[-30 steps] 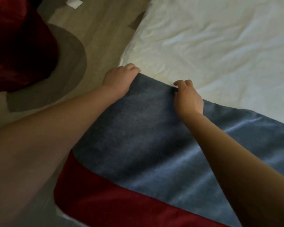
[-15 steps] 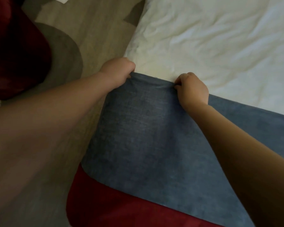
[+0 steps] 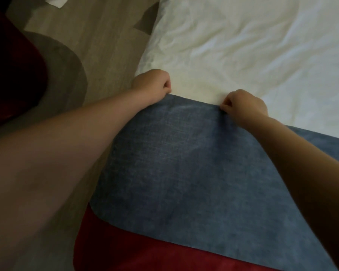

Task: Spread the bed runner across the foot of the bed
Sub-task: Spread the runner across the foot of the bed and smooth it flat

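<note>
The bed runner [image 3: 176,163] is blue-grey with a dark red band along its near side, and it lies over the white bedsheet [image 3: 252,51]. My left hand [image 3: 153,85] grips the runner's far corner at the bed's left edge, fingers curled. Further right along the same far edge, my right hand [image 3: 243,106] pinches the fabric. The runner's left end hangs over the side of the bed. Its right part runs out of view.
A wood-look floor [image 3: 106,32] with a grey round rug [image 3: 67,61] lies left of the bed. A dark red object [image 3: 10,71] sits at the far left. A white scrap [image 3: 57,0] lies on the floor at the top.
Both hands have gone from lying on the runner's far edge to gripping it. The fabric between them is pulled flatter, and the edge sits slightly further up the bed.
</note>
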